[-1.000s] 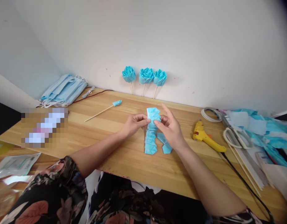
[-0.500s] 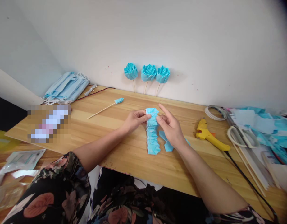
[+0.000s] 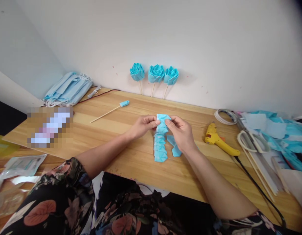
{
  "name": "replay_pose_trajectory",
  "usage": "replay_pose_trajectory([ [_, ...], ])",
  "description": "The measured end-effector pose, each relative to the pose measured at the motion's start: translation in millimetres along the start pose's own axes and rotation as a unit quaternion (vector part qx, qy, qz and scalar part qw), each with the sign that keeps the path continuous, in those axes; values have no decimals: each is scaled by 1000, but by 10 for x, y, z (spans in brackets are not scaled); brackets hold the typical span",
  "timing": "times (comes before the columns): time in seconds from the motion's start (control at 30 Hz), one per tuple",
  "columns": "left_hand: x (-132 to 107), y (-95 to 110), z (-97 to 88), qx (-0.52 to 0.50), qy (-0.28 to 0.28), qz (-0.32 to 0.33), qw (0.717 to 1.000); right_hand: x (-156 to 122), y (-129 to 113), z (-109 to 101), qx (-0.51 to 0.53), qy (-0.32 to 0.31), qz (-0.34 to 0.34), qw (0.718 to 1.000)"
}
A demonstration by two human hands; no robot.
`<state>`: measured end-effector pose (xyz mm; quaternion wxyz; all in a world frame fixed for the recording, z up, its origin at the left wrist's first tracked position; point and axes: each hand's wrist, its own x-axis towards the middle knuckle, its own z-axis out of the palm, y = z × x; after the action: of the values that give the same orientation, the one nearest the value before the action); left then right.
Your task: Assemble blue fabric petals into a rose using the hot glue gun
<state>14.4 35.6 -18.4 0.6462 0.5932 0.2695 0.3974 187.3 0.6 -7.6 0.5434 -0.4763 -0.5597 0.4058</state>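
Between my hands is a folded blue petal strip (image 3: 162, 125), pleated into overlapping points. My left hand (image 3: 144, 125) pinches its left edge near the top, thumb in front. On the opposite edge my right hand (image 3: 181, 130) is closed, its thumb pressed on the front and its fingers behind. Below, a pleated row of blue petals (image 3: 160, 147) reaches down toward the table's front; whether it is one piece with the held part I cannot tell. Loose blue pieces (image 3: 174, 147) lie partly hidden under my right wrist.
Three blue flowers on sticks (image 3: 156, 74) lean against the wall. A stick with a small blue bud (image 3: 124, 103) lies left of centre. Blue face masks (image 3: 69, 89) are stacked back left. Rightward are a yellow glue gun (image 3: 219, 140), tape roll (image 3: 225, 117), scissors (image 3: 254, 142) and blue scraps (image 3: 288, 130).
My right index finger, raised before, has folded down, and the right hand now grips the strip's right edge. The strip's top has shifted slightly right.
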Motion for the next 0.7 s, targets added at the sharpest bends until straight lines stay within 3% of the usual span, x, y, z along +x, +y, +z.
replay_pose_trajectory([
  [0.2, 0, -45, 0, -24, 13, 12, 1000, 18, -23, -21, 9, 25, -6, 1000],
  [0.47, -7, 4, 28, -19, 50, -8, 999, -6, 27, -46, -12, 6, -7, 1000],
  [0.7, -21, -6, 63, 38, 3, 3, 999, 1, 3, -39, -8, -2, 17, 1000],
])
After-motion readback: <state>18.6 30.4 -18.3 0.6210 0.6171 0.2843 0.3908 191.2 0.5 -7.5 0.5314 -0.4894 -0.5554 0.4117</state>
